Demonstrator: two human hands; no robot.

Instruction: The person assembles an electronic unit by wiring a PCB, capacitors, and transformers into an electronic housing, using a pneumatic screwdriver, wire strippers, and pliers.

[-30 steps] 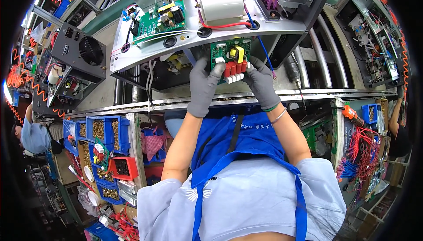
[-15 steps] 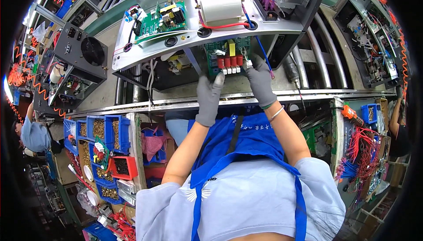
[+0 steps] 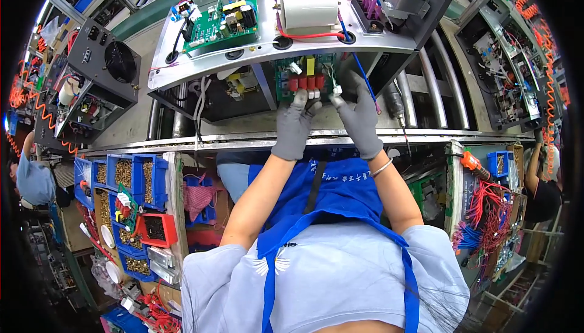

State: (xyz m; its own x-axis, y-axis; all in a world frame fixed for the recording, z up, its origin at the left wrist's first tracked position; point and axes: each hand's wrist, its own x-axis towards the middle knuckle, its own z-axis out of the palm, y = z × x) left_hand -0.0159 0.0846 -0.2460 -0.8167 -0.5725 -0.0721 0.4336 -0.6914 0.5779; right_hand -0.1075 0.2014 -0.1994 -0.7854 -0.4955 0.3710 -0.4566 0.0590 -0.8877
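A green circuit board (image 3: 283, 79) with red block components and a yellow part stands in the opening beneath the metal shelf of a dark equipment case (image 3: 398, 80). My left hand (image 3: 295, 131), in a grey glove, is closed at the board's lower edge, its fingertips against the red and white parts. Part of its grip is hidden. My right hand (image 3: 362, 123), also gloved, is beside the board's right end with thumb and fingers apart. Just above that thumb hangs a white plug (image 3: 336, 90) on thin pale wires. A blue wire (image 3: 363, 71) runs down past the right fingers.
On the shelf sit another green board (image 3: 210, 32) and a white cylinder (image 3: 308, 4). A power screwdriver (image 3: 395, 105) lies right of the case, by metal rollers (image 3: 433, 83). Blue bins (image 3: 149, 181) of brass fasteners stand lower left. Other cases (image 3: 100, 71) flank the bench.
My left fingers have moved up onto the board's lower parts. My right hand has drawn slightly down and opened, and the white plug now shows apart from its fingers.
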